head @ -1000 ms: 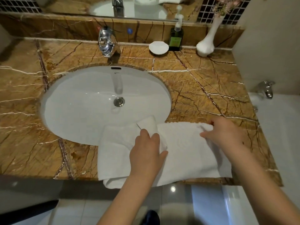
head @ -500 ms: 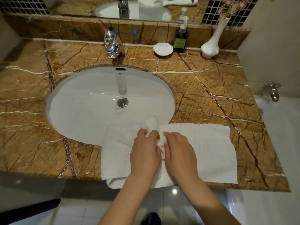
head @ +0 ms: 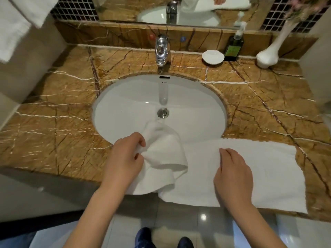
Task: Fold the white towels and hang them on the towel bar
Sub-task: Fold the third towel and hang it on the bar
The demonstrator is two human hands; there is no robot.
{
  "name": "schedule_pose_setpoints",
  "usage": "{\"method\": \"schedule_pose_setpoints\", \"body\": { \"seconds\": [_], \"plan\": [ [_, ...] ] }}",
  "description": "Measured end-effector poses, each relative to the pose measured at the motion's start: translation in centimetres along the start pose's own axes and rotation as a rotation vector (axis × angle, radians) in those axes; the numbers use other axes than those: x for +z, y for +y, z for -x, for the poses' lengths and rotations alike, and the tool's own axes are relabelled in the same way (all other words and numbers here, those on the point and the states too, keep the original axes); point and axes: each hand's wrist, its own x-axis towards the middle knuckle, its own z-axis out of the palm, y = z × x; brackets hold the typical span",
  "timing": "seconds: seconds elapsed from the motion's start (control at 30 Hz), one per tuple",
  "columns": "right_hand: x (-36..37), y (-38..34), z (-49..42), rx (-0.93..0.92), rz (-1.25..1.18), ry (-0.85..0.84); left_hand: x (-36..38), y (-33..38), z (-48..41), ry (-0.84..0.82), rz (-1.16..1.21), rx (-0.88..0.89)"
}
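The towel (head: 250, 169) lies along the near edge of the counter (head: 53, 126), to the right of the sink (head: 125, 108), with its near edge just over the counter's front. Its left end is raised and bunched above the sink's near rim. The left hand (head: 123, 160) has that end, fingers curled round the cloth. The right hand (head: 232, 176) lies flat on the spread part, fingers straight, holding nothing, only pressing down.

I'd say this is the folding step, with 1 fold being made and hanging not yet begun. Next, the raised end wants carrying right and laying edge to edge on the far end, so the flat hand must slide clear. A white cloth (head: 18, 24) hangs at far left; I can't see any bar.
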Motion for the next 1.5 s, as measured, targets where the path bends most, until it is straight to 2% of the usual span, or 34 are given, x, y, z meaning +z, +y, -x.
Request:
{"method": "schedule_pose_setpoints", "body": {
  "seconds": [0.13,0.3,0.37,0.5,0.6,0.73,0.83,0.93,1.03,1.07,1.2,1.4,1.5],
  "plan": [
    [0.8,-0.5,0.6,0.009,0.034,0.041,0.1,-4.6,0.7,-0.047,-0.06,-0.078],
    [0.4,-1.9,0.5,0.04,0.041,0.047,1.1,-6.8,1.0,-0.055,-0.031,-0.052],
    [0.2,-3.9,0.7,-0.021,-0.042,0.069,1.1,-7.0,0.9,-0.049,-0.005,-0.029],
    [1.3,-10.3,2.0,-0.202,-0.336,-0.067,-0.5,-8.0,0.3,-0.018,-0.024,0.02],
    [2.8,-13.5,3.7,-0.253,-0.485,-0.126,-3.0,-9.8,-0.6,0.057,-0.08,0.047],
    [4.5,-14.7,6.1,-0.315,-0.456,-0.178,-4.7,-12.3,-1.1,0.013,-0.199,0.051],
    [5.0,-15.3,6.4,-0.435,-0.296,-0.135,-4.2,-13.6,-1.2,-0.049,-0.247,0.005],
    [5.1,-15.4,6.1,-0.437,-0.267,-0.105,-3.6,-14.4,-0.9,0.028,-0.173,-0.048],
    [5.1,-15.2,6.0,-0.384,-0.304,-0.101,-3.8,-15.2,-0.8,0.12,0.087,-0.312],
    [5.1,-15.3,6.0,-0.375,-0.311,-0.098,-3.9,-15.5,-0.8,0.109,0.103,-0.346],
    [5.2,-16.6,6.4,-0.326,-0.363,-0.078,-4.4,-16.0,-1.1,-0.018,0.028,-0.244],
    [4.8,-19.3,5.6,-0.343,-0.355,0.017,-6.3,-16.6,-3.4,0.151,-0.138,-0.029],
    [4.9,-20.9,5.0,-0.377,-0.304,-0.053,-7.3,-17.9,-4.7,0.128,-0.332,-0.054]
  ]
}}
